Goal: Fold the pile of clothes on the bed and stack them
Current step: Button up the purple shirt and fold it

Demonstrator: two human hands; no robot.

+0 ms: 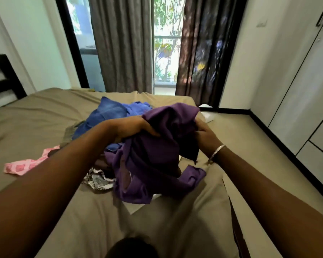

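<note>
A crumpled purple garment [157, 155] hangs above the bed, lifted off the pile. My left hand [132, 127] grips its upper left folds. My right hand [207, 136], with a silver bangle at the wrist, holds its right side, fingers partly hidden in the cloth. Behind it lies the pile: blue denim [108, 112], a lighter blue garment [138, 107], and an olive piece [71, 131]. A pink patterned cloth [22, 166] lies to the left, and a grey-white patterned piece [97, 179] sits under the purple garment.
The bed [35, 118] has a tan sheet and a dark headboard [4, 79] at the far left. Grey curtains [123, 43] and a glass door stand behind. White wardrobe doors [306, 90] line the right wall, with floor between them and the bed.
</note>
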